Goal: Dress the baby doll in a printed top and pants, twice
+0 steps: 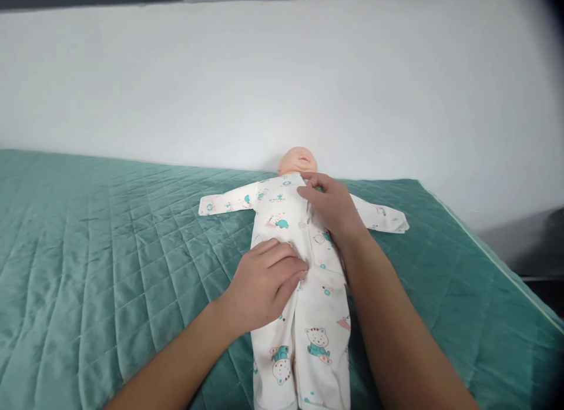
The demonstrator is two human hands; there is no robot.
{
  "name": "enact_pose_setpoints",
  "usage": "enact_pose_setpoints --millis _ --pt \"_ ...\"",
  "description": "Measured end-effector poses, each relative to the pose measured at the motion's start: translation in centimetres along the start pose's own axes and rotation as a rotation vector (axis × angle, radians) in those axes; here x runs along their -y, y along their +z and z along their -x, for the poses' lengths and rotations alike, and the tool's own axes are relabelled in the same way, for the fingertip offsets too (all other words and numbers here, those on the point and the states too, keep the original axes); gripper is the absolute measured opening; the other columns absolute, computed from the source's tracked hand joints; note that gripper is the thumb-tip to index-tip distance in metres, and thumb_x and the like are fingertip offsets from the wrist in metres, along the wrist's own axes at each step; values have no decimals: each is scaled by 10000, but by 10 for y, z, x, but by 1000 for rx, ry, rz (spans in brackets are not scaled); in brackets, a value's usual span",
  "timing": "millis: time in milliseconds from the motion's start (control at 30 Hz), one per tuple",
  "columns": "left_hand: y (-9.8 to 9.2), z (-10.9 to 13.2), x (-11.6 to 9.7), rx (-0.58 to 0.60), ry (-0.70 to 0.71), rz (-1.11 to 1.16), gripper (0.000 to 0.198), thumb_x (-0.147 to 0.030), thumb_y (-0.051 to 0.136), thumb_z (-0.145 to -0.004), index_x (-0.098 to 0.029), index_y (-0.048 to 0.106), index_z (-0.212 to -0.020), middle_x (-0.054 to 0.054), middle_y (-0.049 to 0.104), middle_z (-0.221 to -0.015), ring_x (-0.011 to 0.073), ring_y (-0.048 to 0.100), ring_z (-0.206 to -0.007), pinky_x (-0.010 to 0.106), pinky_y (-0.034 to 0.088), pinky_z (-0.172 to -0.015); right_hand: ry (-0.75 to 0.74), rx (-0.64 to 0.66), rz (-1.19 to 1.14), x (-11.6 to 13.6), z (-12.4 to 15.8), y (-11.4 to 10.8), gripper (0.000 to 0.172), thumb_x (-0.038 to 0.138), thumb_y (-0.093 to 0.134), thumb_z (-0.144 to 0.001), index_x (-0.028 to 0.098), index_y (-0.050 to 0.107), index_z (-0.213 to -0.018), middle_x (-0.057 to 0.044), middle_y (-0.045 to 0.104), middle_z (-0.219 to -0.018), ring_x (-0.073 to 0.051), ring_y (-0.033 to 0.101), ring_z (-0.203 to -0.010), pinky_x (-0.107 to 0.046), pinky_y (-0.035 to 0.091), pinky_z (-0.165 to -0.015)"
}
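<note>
By the left hand, thumb and index finger are brought together at the waist of the white baby suit, and its front edge is pinched there. By the right hand, the front edge near the collar is touched with thumb and fingertips; whether cloth is gripped cannot be told. Between the two hands, a small pale fastener is seen on the front edge. The suit is laid flat in the middle, its legs toward the near side, its left sleeve and right sleeve spread outward. Beyond the collar, a doll's head is shown, face up. All is supported by a green quilted cover, edged on the right with pale piping. The far side is bounded by a white wall.
</note>
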State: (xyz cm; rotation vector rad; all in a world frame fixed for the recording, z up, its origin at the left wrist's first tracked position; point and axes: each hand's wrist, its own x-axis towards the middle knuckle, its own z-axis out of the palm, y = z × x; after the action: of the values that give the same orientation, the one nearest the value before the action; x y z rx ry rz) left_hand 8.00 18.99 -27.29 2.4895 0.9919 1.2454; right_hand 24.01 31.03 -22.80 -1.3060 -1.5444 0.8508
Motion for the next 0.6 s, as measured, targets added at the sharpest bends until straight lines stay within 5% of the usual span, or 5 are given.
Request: enact_pose_setpoints --millis 267,467,600 --pt "-1 0 -2 -195 -201 308 116 -177 577 -978 -182 670 -908 24 671 -812 122 611 -766 273 474 -702 61 -213 11 -13 -10 -7 217 429 654 -808 219 651 -863 -19 683 -882 -200 599 -832 -352 463 -818" --pt "-1 5 1 -487 -407 525 247 -294 582 -986 -200 553 -759 5 582 -734 120 536 -678 265 426 -597 23 -99 60 -19 -14 -8 311 495 684 -782 213 630 -901 -35 666 -928 -199 591 -849 -357 470 -832" --pt "-2 -12 15 -615 -471 512 225 -349 635 -949 -204 581 -785 -8 580 -713 113 530 -662 257 450 -608 52 -59 84 -24 -18 -10 382 515 719 -740 225 607 -962 -38 662 -1005 -218 606 -919 -377 463 -851"
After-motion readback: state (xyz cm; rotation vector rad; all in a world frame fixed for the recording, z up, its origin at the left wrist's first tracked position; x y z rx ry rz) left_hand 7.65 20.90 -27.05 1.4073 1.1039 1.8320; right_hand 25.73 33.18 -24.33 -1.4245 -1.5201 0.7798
